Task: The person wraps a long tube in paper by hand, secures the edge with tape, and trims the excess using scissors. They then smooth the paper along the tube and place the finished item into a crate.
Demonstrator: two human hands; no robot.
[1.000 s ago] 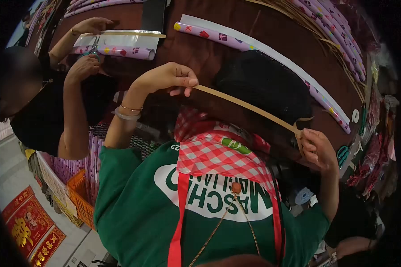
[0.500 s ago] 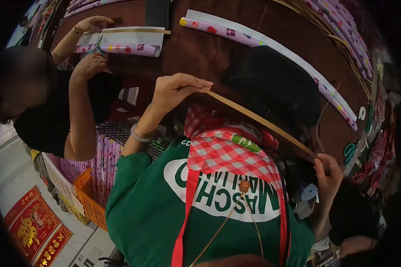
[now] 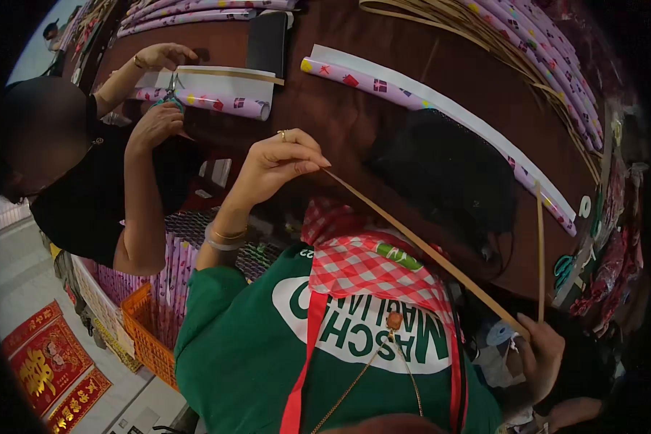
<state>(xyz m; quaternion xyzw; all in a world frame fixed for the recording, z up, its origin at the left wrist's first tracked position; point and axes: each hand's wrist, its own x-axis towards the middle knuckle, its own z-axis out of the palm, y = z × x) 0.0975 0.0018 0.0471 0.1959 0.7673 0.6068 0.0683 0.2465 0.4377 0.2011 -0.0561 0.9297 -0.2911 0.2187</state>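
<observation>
A long, narrow tan strip (image 3: 419, 244), looking like paper or tape, stretches taut and slanted in front of my chest. Pinched at its upper left end are the fingertips of my left hand (image 3: 282, 163). My right hand (image 3: 544, 356) has its fingers closed around the lower right part, and a tail of the strip sticks up past it. Beyond the strip, on the dark red table (image 3: 325, 123), lies a long roll of purple patterned wrapping paper (image 3: 383, 88) with a white edge. A black cloth-like item (image 3: 441, 166) covers part of the table before me.
At left, a co-worker's hand holds scissors (image 3: 172, 90) by another purple roll (image 3: 231, 106). More rolls (image 3: 535, 43) and tan strips (image 3: 441, 18) lie along the far right. Teal-handled scissors (image 3: 564, 269) rest near the right edge. An orange basket (image 3: 148, 333) stands lower left.
My right hand has moved down and slightly right with the strip, and my left hand down and slightly left. The strip's tail now stands upright beyond my right hand. The view has shifted a little.
</observation>
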